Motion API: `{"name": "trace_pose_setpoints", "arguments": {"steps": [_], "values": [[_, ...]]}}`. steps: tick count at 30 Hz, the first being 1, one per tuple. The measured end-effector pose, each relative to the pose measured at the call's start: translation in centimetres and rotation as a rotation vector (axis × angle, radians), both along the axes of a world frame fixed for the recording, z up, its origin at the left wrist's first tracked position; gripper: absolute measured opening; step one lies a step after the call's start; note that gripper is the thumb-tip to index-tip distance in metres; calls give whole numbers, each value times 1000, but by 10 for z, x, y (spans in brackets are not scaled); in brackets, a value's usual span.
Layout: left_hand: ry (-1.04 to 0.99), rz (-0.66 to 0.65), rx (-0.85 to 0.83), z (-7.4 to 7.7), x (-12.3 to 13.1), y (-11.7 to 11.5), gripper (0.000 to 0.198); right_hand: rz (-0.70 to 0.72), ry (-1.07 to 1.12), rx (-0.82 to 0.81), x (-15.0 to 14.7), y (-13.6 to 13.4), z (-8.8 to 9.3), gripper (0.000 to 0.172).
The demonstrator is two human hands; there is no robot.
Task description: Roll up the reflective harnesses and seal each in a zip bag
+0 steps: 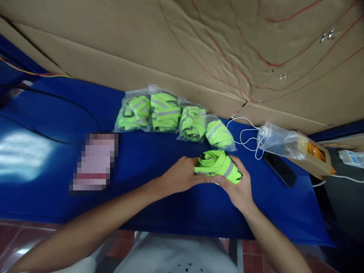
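A coiled neon-green reflective strap [218,163] with grey stripes is held above the blue table, between both hands. My left hand [186,175] grips its left side, fingers partly hidden behind it. On the right side, my right hand [238,185] wraps round it with the thumb in front. Just beyond lie several clear plastic bags of similar green straps in a row: one bag [133,112] at the left, another [165,111] beside it, a third [193,122], and the nearest to my hands [219,132] at the right end.
The blue table [136,151] backs onto a brown cardboard panel [119,57] with red wires. A blurred-out tablet-like object [95,161] lies left. To the right are a white cable [245,142], a black phone [280,169], a clear plastic bag [284,142] and a cardboard box [324,161].
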State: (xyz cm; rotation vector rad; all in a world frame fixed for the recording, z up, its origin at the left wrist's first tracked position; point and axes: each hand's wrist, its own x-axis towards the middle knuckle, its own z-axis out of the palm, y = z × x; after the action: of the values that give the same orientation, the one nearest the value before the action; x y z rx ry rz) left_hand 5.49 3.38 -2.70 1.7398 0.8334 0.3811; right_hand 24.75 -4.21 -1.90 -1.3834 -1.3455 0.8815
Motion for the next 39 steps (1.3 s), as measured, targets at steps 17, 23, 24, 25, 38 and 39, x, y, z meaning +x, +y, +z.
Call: {"name": "trace_pose_setpoints", "arguments": {"steps": [17, 23, 24, 25, 38, 39], "values": [[-530, 69, 32, 7, 8, -56, 75, -291, -477, 560, 0, -6, 0, 74], [-609, 293, -54, 1, 15, -51, 45, -187, -438, 518, -8, -7, -9, 73], [-615, 336, -50, -1, 16, -51, 44, -198, -421, 503, -9, -6, -9, 72], [-622, 382, -35, -3, 17, -51, 45, -216, -404, 487, -10, -5, -8, 71], [-592, 205, -67, 7, 23, -62, 65, -234, -169, 343, -29, -10, -11, 58], [-620, 190, -86, 7, 24, -61, 68, -221, -130, 341, -31, -11, -11, 58]]}}
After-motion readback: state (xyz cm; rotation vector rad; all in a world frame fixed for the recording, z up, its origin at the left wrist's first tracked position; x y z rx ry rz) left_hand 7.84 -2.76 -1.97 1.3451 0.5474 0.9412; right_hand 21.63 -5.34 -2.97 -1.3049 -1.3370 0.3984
